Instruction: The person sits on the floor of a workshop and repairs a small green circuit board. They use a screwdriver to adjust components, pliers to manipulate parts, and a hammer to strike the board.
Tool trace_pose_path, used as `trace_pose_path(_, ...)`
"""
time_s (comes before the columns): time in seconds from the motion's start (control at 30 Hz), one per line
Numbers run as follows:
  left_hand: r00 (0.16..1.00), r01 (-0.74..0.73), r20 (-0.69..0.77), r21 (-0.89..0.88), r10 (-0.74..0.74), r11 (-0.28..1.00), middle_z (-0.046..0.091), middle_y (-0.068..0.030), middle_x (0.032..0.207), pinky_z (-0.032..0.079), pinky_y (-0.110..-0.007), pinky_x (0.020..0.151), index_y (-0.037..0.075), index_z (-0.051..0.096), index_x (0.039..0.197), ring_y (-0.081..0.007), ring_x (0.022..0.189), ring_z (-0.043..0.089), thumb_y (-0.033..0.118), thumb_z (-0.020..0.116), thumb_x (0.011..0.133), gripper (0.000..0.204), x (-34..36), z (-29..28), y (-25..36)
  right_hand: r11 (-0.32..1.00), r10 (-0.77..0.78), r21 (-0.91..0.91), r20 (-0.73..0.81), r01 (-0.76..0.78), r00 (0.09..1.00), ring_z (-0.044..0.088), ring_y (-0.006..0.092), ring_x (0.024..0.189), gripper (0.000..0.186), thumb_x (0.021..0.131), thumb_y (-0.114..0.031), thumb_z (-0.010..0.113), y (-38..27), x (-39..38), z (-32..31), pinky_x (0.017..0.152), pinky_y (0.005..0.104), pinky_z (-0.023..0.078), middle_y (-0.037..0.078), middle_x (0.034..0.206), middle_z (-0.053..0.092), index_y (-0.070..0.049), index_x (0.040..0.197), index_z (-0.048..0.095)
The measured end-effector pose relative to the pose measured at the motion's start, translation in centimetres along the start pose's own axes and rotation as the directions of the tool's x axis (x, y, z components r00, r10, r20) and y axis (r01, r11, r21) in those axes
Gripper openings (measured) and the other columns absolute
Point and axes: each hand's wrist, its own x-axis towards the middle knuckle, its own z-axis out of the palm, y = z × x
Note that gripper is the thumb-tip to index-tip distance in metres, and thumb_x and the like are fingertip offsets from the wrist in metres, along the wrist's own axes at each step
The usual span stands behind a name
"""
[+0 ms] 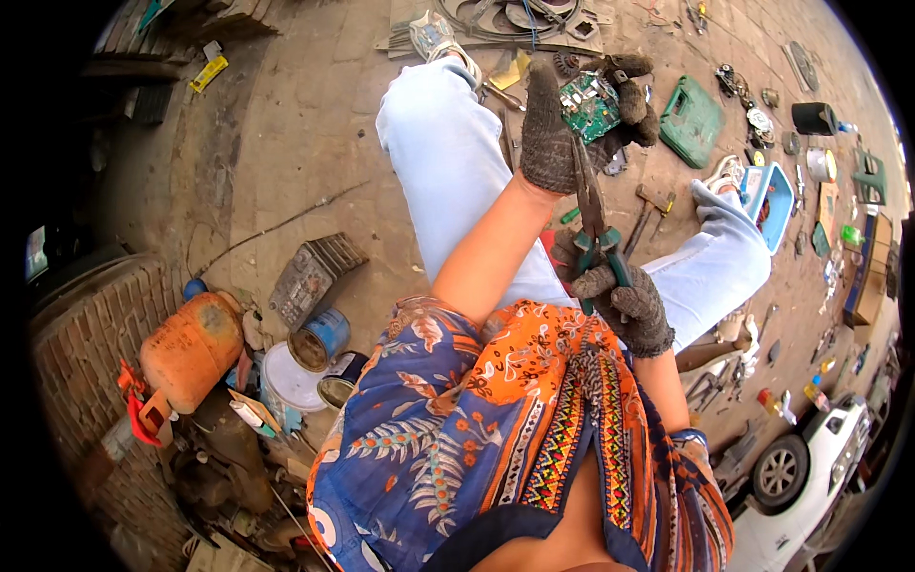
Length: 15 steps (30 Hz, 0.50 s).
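Note:
My left hand (pixel 550 138), in a dark knitted work glove, holds a green circuit board (pixel 590 106). Its fingers curl around the board's far and right edges. Lower down, my gloved right hand (pixel 629 310) is closed around the teal handles of long-nosed pliers (pixel 593 205). The dark jaws point away from me, and their tips reach the near edge of the board beside my left palm. Whether the jaws grip anything there, I cannot tell. To the right of the pliers a hammer (pixel 652 205) lies on the ground.
A green plastic case (pixel 693 121) lies beyond my right foot, near a blue tub (pixel 780 205). An orange gas cylinder (pixel 195 345), paint cans (pixel 329 336) and a grey finned metal part (pixel 310 276) stand at left. A white car (pixel 810 477) is at lower right.

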Motion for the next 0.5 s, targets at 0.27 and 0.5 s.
trace_pose_path(0.27,0.998,0.004,-0.068,-0.109,-0.011,0.994,0.059,-0.0113,0.084,0.044,-0.039,0.075,-0.004,0.046,0.122,-0.0281,0.080,0.054,0.071,0.041,0.079,0.088,0.4,0.5,-0.4,0.971,0.141,-0.178,-0.125,-0.162,0.982,0.058,0.0236,0.092,0.043,0.072,-0.037,0.063,-1.4,-0.4,0.4,0.085,0.0354,0.044,0.020,0.116,0.057,0.003,0.088,0.067)
trace_pose_path(0.5,1.000,0.008,-0.017,-0.110,-0.009,0.994,0.058,-0.0110,0.082,0.045,-0.039,0.075,-0.005,0.046,0.120,-0.0278,0.080,0.055,0.071,0.040,0.079,0.087,0.5,1.0,-0.5,0.974,0.019,-0.226,-0.022,-0.024,1.000,0.062,0.0228,0.078,0.033,0.075,-0.028,0.062,-0.2,-0.2,-0.1,0.075,0.0353,0.050,0.018,0.103,0.062,0.003,0.084,0.064)
